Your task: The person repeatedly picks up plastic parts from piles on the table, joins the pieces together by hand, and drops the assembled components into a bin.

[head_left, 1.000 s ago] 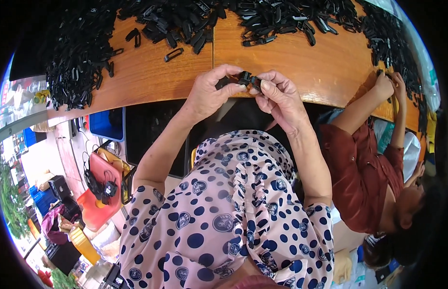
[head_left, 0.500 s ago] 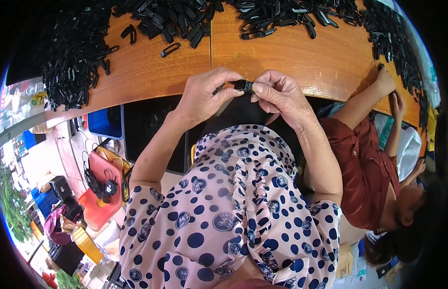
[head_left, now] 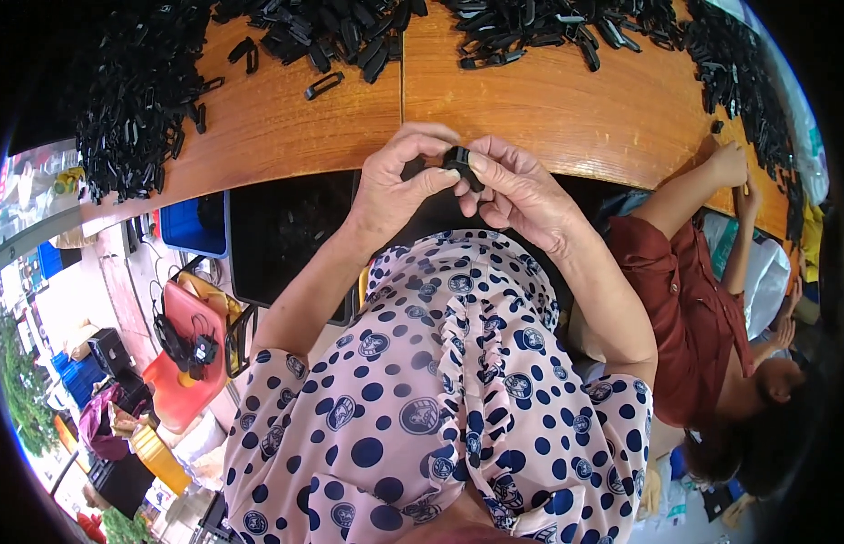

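Observation:
Close to the table's front edge, my two hands meet around a small black plastic piece [head_left: 457, 160]; its exact kind is too small to make out. My left hand [head_left: 399, 181] pinches it from the left between thumb and forefinger. From the right, my right hand [head_left: 523, 189] grips the same piece with its thumb on top, the other fingers curled beneath. On the wooden table [head_left: 304, 136] beyond, a single black oblong loop [head_left: 325, 86] lies apart from a heap of similar black pieces [head_left: 336, 36].
More black pieces are heaped at the left [head_left: 136, 118], far middle [head_left: 540, 23] and right [head_left: 735, 77]. At my right, a person in a dark red shirt [head_left: 680, 317] works at the table. A blue bin [head_left: 194, 227] and a red stool [head_left: 182, 372] stand left.
My hands have drawn closer together around the black piece, which is now turned more upright. The neighbour's hands have shifted slightly.

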`<state>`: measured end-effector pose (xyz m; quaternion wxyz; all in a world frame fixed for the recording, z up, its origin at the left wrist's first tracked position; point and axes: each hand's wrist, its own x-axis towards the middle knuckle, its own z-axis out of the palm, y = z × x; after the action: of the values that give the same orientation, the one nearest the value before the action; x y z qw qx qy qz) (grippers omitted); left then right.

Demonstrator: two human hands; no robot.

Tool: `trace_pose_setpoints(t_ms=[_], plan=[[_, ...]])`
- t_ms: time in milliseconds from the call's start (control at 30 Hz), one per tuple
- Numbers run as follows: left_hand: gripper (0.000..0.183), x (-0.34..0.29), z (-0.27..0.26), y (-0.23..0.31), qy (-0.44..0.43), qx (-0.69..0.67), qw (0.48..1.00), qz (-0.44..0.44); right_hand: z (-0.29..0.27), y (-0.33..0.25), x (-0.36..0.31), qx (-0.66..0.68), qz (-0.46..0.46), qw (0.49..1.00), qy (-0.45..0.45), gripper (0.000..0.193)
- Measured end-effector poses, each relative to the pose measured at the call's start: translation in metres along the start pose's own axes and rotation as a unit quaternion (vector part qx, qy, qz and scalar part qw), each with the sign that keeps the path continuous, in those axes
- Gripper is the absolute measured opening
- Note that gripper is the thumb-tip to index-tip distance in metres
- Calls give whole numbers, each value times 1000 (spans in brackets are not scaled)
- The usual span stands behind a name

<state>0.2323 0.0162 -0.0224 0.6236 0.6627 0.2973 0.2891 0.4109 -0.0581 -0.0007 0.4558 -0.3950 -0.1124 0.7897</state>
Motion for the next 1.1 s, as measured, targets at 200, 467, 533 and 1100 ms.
trace_pose_setpoints(t_ms=[200, 467, 533, 1100], plan=[[15, -10, 4, -3, -12, -350, 929, -120, 2, 8, 5, -42, 12, 988, -150, 50], [29, -29, -8, -6, 31, -264, 955, -133, 17, 34, 16, -106, -41, 987, -114, 42], [26, -35, -15, -6, 10, -242, 960, -139, 22, 40, 20, -105, -40, 989, -94, 41], [23, -111, -138, -13, 141, 593, 793, -13, -14, -63, 58, -843, -332, 382, 184, 31]])
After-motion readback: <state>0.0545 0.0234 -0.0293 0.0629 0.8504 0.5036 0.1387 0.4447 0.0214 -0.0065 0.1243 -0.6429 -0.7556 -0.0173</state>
